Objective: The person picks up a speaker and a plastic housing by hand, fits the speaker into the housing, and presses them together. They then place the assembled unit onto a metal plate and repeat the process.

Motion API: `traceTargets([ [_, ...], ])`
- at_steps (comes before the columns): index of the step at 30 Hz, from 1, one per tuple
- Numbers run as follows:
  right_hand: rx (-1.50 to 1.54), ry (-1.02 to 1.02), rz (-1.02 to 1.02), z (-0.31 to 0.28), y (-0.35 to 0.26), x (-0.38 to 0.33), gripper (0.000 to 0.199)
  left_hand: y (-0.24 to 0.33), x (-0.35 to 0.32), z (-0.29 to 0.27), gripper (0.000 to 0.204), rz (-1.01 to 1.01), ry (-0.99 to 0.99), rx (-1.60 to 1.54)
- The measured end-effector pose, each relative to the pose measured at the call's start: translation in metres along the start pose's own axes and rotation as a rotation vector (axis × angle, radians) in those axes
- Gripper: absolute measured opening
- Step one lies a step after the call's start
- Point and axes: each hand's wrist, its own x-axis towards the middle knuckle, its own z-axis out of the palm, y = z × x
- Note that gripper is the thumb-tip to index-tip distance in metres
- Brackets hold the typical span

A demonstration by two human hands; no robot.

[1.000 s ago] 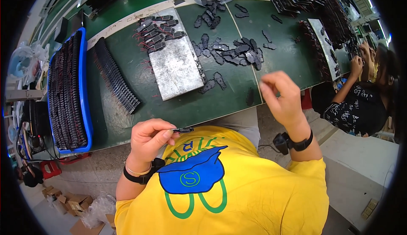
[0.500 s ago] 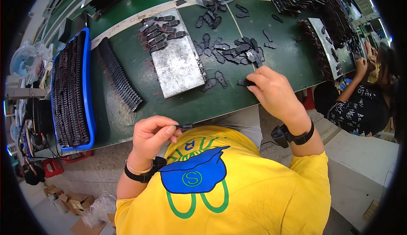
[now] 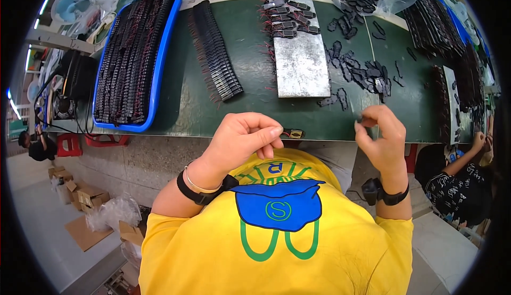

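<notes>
Head view: the left hand (image 3: 247, 140) pinches a small component (image 3: 296, 134) with a red wire between thumb and forefinger, at the near edge of the green surface (image 3: 175, 98). The right hand (image 3: 382, 135) is narrowed, thumb near forefinger; whether it grips anything cannot be told. Judged by appearance, the component is light and stiff-bodied, its thin wire being the fragile part; hold is best taken on the body's sides, clear of the wire. Flat black pieces (image 3: 362, 74), beyond the right hand, appear light, thin and possibly slippery; grasp by the rim.
</notes>
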Motion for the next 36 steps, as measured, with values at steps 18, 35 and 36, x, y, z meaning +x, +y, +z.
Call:
traceTargets([
  [18, 0.151, -0.139, -0.430, 0.034, -0.055, 0.021, 0.034, -0.001, 0.001, 0.003, 0.018, -0.017, -0.052, -0.030],
  [35, 0.115, -0.114, -0.447, 0.043, -0.055, 0.013, 0.034, -0.002, 0.000, 0.004, 0.020, -0.024, -0.088, -0.054],
  [36, 0.114, -0.113, -0.446, 0.044, -0.055, 0.013, 0.034, -0.002, 0.000, 0.005, 0.020, -0.019, -0.090, -0.049],
])
